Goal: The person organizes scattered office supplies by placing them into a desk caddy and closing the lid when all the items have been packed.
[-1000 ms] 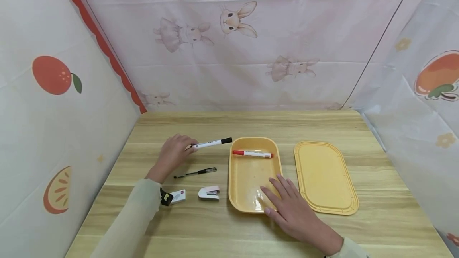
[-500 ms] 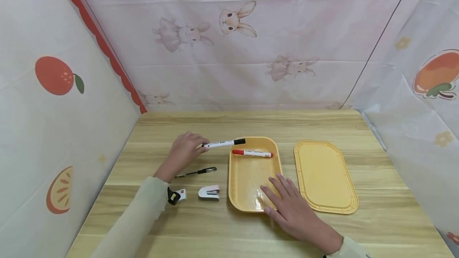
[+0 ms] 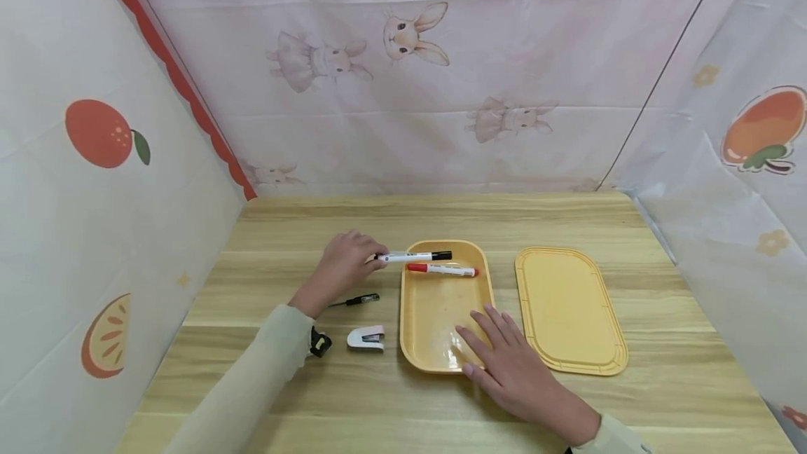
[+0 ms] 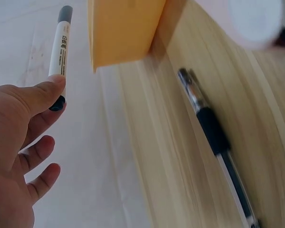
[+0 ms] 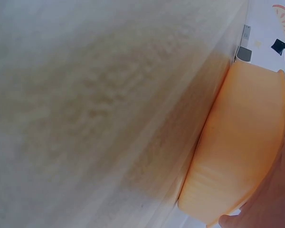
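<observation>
Person's left hand (image 3: pixel 345 263) pinching a black-capped white marker (image 3: pixel 410 256) over the far end of a rectangular yellow plastic box (image 3: pixel 435 321), right hand (image 3: pixel 511 371) spread at its near-right corner, red-capped white marker (image 3: pixel 444 270) lying inside.

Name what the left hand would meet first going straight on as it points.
Most likely the left rim of the yellow tray; the black-capped marker in the left hand reaches over it. Height is hard to judge, so the hand might clear the rim.
</observation>
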